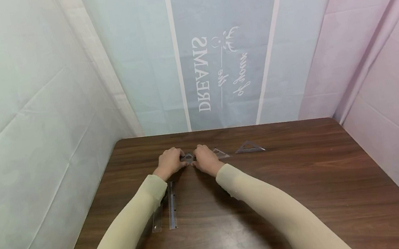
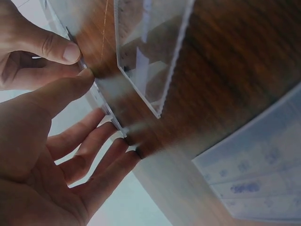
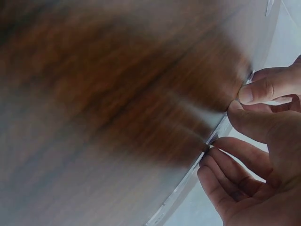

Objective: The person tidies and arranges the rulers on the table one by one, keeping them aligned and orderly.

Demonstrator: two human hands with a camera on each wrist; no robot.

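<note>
Grip: I see left hand (image 1: 170, 162) and right hand (image 1: 206, 159), fingers part-curled, pinching one small clear plastic triangle (image 1: 188, 158).
Triangle's place: far, left of centre, held from both sides, seemingly against skewing.
Rightward: two more clear plastic triangles (image 1: 250, 149).

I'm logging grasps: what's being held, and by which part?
A clear triangle ruler, by its ends: left grip at one, right grip at the other.
</note>
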